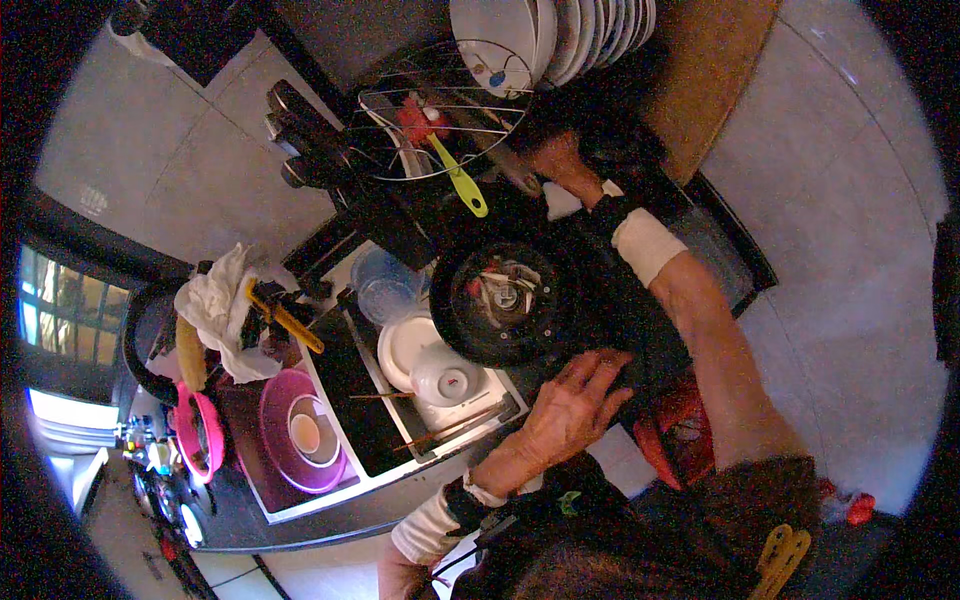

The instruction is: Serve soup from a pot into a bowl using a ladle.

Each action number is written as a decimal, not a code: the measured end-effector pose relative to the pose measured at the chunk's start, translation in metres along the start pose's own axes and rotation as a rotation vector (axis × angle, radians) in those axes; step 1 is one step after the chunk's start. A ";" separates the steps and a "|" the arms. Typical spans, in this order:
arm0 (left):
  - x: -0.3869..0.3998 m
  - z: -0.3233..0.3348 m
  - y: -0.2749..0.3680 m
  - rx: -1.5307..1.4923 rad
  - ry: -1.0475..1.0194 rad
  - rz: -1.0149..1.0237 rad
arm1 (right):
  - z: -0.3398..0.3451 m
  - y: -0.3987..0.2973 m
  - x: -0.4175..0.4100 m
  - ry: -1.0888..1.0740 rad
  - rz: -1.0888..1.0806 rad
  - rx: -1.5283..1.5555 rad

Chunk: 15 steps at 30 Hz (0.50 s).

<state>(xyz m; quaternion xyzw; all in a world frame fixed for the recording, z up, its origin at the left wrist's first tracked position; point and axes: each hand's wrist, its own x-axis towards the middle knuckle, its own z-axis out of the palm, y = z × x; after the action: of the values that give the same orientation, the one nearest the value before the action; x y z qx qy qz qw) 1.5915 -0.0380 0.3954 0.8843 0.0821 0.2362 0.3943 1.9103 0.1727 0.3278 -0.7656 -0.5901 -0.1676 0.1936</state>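
Observation:
My left hand (pixel 570 405) lies palm down over a dark surface, fingers apart, with nothing visible in it. Just beyond its fingertips is a round black vessel or lid (pixel 465 337), with small pale and red pieces showing in its middle. Farther off, my right hand (pixel 559 165) reaches into shadow beside a wire rack (pixel 442 176). Its fingers are too dark to make out, so any grip is hidden. A pale object (pixel 561 201) shows just under that wrist. Close by, a green-handled utensil (pixel 461 180) sticks out of the rack.
White plates (pixel 566 37) stand upright behind the rack. Left of the black vessel, a sink (pixel 367 442) holds a white bowl (pixel 446 375) and chopsticks (pixel 450 429). A pink basin (pixel 281 412) sits farther left, below a crumpled white cloth (pixel 217 307). A brown board (pixel 712 82) leans at upper right.

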 end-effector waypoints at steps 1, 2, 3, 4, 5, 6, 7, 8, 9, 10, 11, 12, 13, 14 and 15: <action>0.000 0.000 -0.001 -0.002 -0.001 0.001 | -0.001 0.000 -0.002 0.008 0.012 -0.006; -0.001 0.002 -0.003 0.022 0.002 0.025 | -0.001 0.000 -0.004 0.012 0.022 -0.014; -0.002 0.004 -0.004 0.046 0.005 0.049 | -0.001 -0.002 -0.007 0.017 0.031 -0.018; -0.002 0.003 -0.003 0.043 0.006 0.046 | 0.000 -0.004 -0.010 0.022 0.041 -0.025; -0.002 0.002 -0.002 0.034 0.016 0.056 | 0.001 -0.005 -0.011 0.027 0.052 -0.030; -0.002 0.000 -0.001 0.026 0.028 0.065 | 0.003 -0.006 -0.013 0.035 0.061 -0.035; -0.002 0.000 0.000 0.026 0.030 0.065 | 0.005 -0.007 -0.015 0.036 0.070 -0.041; -0.002 -0.001 0.000 0.018 0.028 0.064 | 0.006 -0.007 -0.015 0.036 0.076 -0.044; -0.002 -0.002 0.001 0.011 0.028 0.063 | 0.007 -0.008 -0.014 0.036 0.073 -0.044; -0.002 -0.001 0.001 0.007 0.028 0.069 | 0.010 -0.002 -0.014 0.037 0.101 -0.061; -0.003 0.000 0.001 0.004 0.021 0.077 | 0.012 0.004 -0.015 0.037 0.128 -0.079; -0.005 0.000 -0.001 0.005 0.018 0.073 | 0.011 0.001 -0.015 0.035 0.122 -0.077; -0.007 -0.001 -0.003 0.006 0.023 0.069 | 0.010 0.000 -0.014 0.041 0.137 -0.013; -0.006 -0.001 -0.003 0.011 0.026 0.078 | 0.007 0.007 -0.014 0.051 0.159 0.041; -0.005 0.000 -0.003 0.015 0.029 0.087 | 0.007 0.017 -0.014 0.051 0.160 0.031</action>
<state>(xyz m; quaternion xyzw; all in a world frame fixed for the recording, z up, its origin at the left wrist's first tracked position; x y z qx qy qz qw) 1.5873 -0.0380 0.3917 0.8865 0.0510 0.2654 0.3755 1.9240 0.1608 0.3132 -0.8028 -0.5243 -0.1619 0.2331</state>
